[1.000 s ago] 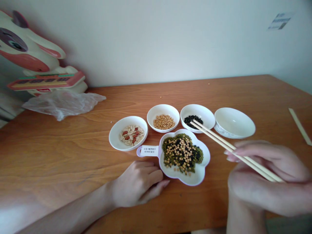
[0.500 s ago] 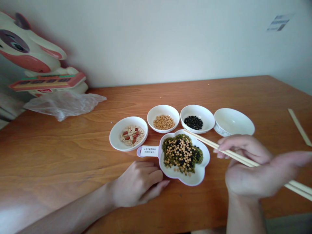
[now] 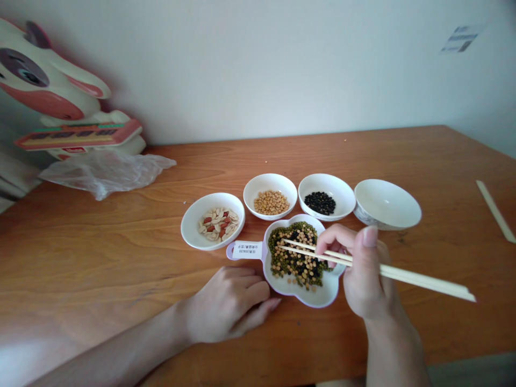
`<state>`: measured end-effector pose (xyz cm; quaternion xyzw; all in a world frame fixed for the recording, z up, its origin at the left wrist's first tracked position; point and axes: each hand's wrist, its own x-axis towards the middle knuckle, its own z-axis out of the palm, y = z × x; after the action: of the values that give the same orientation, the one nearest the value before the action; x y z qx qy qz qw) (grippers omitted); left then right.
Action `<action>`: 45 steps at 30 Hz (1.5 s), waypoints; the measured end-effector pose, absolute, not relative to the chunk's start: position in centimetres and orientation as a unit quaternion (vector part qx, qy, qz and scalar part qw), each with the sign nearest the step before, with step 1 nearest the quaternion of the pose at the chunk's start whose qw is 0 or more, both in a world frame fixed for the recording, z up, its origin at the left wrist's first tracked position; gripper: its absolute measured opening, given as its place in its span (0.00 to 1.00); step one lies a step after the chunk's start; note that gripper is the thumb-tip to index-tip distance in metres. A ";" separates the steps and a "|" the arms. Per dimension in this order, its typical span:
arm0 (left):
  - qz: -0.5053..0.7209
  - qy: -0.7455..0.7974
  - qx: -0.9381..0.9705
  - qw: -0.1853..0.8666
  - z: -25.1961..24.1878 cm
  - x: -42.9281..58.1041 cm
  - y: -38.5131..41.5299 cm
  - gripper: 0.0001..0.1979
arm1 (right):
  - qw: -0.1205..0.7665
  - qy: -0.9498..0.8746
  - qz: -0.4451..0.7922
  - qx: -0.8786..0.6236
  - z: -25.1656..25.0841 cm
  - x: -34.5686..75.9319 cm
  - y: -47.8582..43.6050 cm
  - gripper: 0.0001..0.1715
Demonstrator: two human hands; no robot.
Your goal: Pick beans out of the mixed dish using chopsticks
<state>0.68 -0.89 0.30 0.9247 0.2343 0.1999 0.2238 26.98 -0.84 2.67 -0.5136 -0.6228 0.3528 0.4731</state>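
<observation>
You've got your right hand [image 3: 360, 271] pinching the chopsticks [image 3: 419, 278] well back from the tips, which probably gives you the reach to poke into the mixed beans [image 3: 281, 264] without your fingers burying them. Tips look a little apart; can't tell if a bean's between them. The flower-shaped dish [image 3: 329, 289] sits near the table's near edge, right in front of you, handle pointing toward the left edge. Your left hand [image 3: 229, 306] is loosely curled on the table just beside it, maybe to steady things, though I can't tell if it's touching the rim or gripping anything. The peanut bowl [image 3: 190, 231], yellow bean bowl [image 3: 250, 192], black bean bowl [image 3: 343, 196] and plain bowl [image 3: 389, 204] curve around the dish's far side, toward the table's far edge, so I'd guess they're placed for short hops. Versus a second ago, your chopstick tips are off the black bean bowl and over the mix, with your right hand further left; your left hand and the bowls haven't budged.
</observation>
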 end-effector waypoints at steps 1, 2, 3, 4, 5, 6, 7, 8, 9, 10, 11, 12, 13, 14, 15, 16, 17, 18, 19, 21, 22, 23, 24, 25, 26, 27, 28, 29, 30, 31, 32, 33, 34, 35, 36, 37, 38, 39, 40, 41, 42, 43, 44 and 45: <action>0.199 0.235 0.925 0.225 0.3 0.7 -0.9 0.12 | 0.468 -0.627 0.344 -0.519 2.8 26.8 -0.8 0.47; 0.199 0.235 0.925 0.225 0.3 0.7 -0.9 0.12 | 0.465 -0.632 0.335 -0.521 3.0 26.7 -0.8 0.47; 0.199 0.235 0.925 0.224 0.3 0.7 -0.9 0.12 | 0.464 -0.637 0.329 -0.521 3.2 26.5 -0.7 0.46; 0.199 0.234 0.925 0.223 0.2 0.7 -0.9 0.12 | 0.464 -0.641 0.323 -0.519 3.4 26.3 -0.7 0.47; 0.200 0.234 0.925 0.223 0.2 0.7 -0.9 0.12 | 0.466 -0.643 0.320 -0.517 3.5 26.1 -0.7 0.47; 0.202 0.234 0.925 0.223 0.2 0.7 -0.9 0.12 | 0.466 -0.644 0.319 -0.516 3.7 26.0 -0.7 0.47; 0.202 0.234 0.925 0.223 0.2 0.7 -0.9 0.12 | 0.468 -0.643 0.318 -0.516 3.7 25.9 -0.7 0.48; 0.203 0.233 0.925 0.223 0.2 0.7 -0.9 0.12 | 0.470 -0.642 0.317 -0.516 3.8 25.8 -0.7 0.48; 0.203 0.232 0.925 0.224 0.2 0.7 -0.9 0.12 | 0.469 -0.642 0.317 -0.517 3.8 25.8 -0.7 0.48; 0.204 0.232 0.924 0.224 0.3 0.7 -0.9 0.12 | 0.468 -0.643 0.315 -0.519 3.8 25.8 -0.7 0.48; 0.205 0.231 0.924 0.224 0.3 0.7 -0.9 0.12 | 0.466 -0.644 0.314 -0.519 3.8 25.7 -0.7 0.47; 0.206 0.231 0.924 0.224 0.3 0.7 -0.9 0.12 | 0.465 -0.645 0.313 -0.519 3.8 25.7 -0.8 0.47; 0.207 0.230 0.924 0.224 0.3 0.7 -0.8 0.12 | 0.465 -0.646 0.313 -0.518 3.7 25.8 -0.8 0.47; 0.207 0.230 0.924 0.224 0.3 0.7 -0.8 0.11 | 0.466 -0.647 0.313 -0.516 3.7 25.8 -0.9 0.46; 0.207 0.230 0.924 0.223 0.3 0.7 -0.8 0.11 | 0.468 -0.647 0.314 -0.513 3.7 25.8 -0.9 0.46; 0.207 0.230 0.925 0.223 0.3 0.7 -0.8 0.11 | 0.471 -0.648 0.315 -0.509 3.6 25.8 -1.0 0.46; 0.205 0.230 0.925 0.223 0.3 0.7 -0.8 0.11 | 0.473 -0.648 0.318 -0.506 3.5 25.9 -1.0 0.46; 0.203 0.230 0.925 0.223 0.3 0.7 -0.8 0.11 | 0.475 -0.647 0.321 -0.503 3.4 26.0 -1.0 0.46; 0.202 0.231 0.925 0.225 0.3 0.7 -0.9 0.11 | 0.477 -0.646 0.324 -0.501 3.2 26.0 -1.0 0.46; 0.201 0.231 0.924 0.228 0.3 0.6 -0.9 0.11 | 0.479 -0.642 0.330 -0.500 3.0 26.1 -0.9 0.46; 0.201 0.231 0.924 0.227 0.2 0.6 -0.9 0.11 | 0.481 -0.639 0.332 -0.500 2.9 26.2 -0.9 0.47; 0.201 0.230 0.925 0.227 0.2 0.6 -0.9 0.11 | 0.484 -0.636 0.333 -0.500 2.8 26.2 -0.9 0.47; 0.200 0.230 0.925 0.226 0.2 0.6 -0.8 0.11 | 0.489 -0.633 0.333 -0.499 2.8 26.2 -1.0 0.48; 0.200 0.230 0.926 0.225 0.2 0.6 -0.8 0.11 | 0.495 -0.630 0.332 -0.498 2.7 26.3 -1.0 0.48; 0.201 0.229 0.926 0.223 0.2 0.7 -0.8 0.11 | 0.500 -0.628 0.332 -0.496 2.7 26.3 -1.0 0.48; 0.202 0.229 0.926 0.221 0.2 0.7 -0.8 0.11 | 0.502 -0.626 0.334 -0.494 2.7 26.2 -1.0 0.48; 0.202 0.229 0.926 0.221 0.2 0.7 -0.9 0.11 | 0.502 -0.626 0.338 -0.492 2.7 26.2 -1.1 0.47; 0.203 0.230 0.926 0.221 0.2 0.7 -0.9 0.11 | 0.499 -0.627 0.342 -0.490 2.7 26.2 -1.1 0.47; 0.203 0.230 0.926 0.223 0.2 0.6 -0.9 0.11 | 0.494 -0.629 0.347 -0.490 2.7 26.2 -1.1 0.48; 0.201 0.230 0.925 0.224 0.2 0.6 -0.9 0.11 | 0.490 -0.630 0.351 -0.490 2.7 26.2 -1.1 0.48; 0.200 0.230 0.925 0.227 0.2 0.6 -1.0 0.11 | 0.485 -0.631 0.354 -0.491 2.7 26.2 -1.0 0.48; 0.199 0.230 0.925 0.228 0.2 0.6 -1.0 0.11 | 0.482 -0.631 0.356 -0.493 2.7 26.2 -1.0 0.48; 0.198 0.230 0.925 0.228 0.1 0.6 -1.0 0.11 | 0.480 -0.631 0.357 -0.493 2.7 26.2 -0.9 0.49; 0.199 0.231 0.925 0.227 0.1 0.6 -0.9 0.11 | 0.479 -0.631 0.357 -0.494 2.7 26.1 -0.9 0.49; 0.200 0.231 0.925 0.227 0.0 0.6 -0.9 0.11 | 0.480 -0.631 0.356 -0.494 2.7 26.1 -0.8 0.49; 0.202 0.232 0.924 0.227 0.0 0.6 -0.9 0.11 | 0.481 -0.631 0.356 -0.493 2.7 26.1 -0.8 0.49; 0.202 0.232 0.924 0.227 0.0 0.6 -0.9 0.11 | 0.483 -0.631 0.355 -0.492 2.7 26.0 -0.8 0.49; 0.202 0.232 0.924 0.228 0.0 0.5 -0.9 0.11 | 0.484 -0.631 0.354 -0.492 2.7 26.0 -0.8 0.49; 0.201 0.232 0.924 0.230 0.0 0.5 -0.9 0.11 | 0.484 -0.632 0.353 -0.492 2.7 26.0 -0.8 0.48; 0.199 0.231 0.924 0.231 0.0 0.5 -0.9 0.11 | 0.483 -0.633 0.351 -0.492 2.7 26.0 -0.9 0.48; 0.198 0.231 0.924 0.231 0.0 0.5 -0.9 0.11 | 0.483 -0.634 0.349 -0.493 2.7 26.0 -0.9 0.48; 0.197 0.231 0.924 0.231 0.0 0.5 -0.9 0.11 | 0.481 -0.635 0.347 -0.495 2.8 26.0 -0.9 0.47; 0.197 0.231 0.924 0.231 0.0 0.5 -0.9 0.11 | 0.480 -0.635 0.345 -0.497 2.8 26.1 -1.0 0.47; 0.197 0.232 0.924 0.230 0.0 0.5 -0.9 0.11 | 0.480 -0.636 0.342 -0.498 2.8 26.1 -1.0 0.47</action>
<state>0.52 -0.91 -0.03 0.9245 0.2318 0.1967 0.2301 26.11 -0.99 2.83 -0.4982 -0.6359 0.3424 0.4798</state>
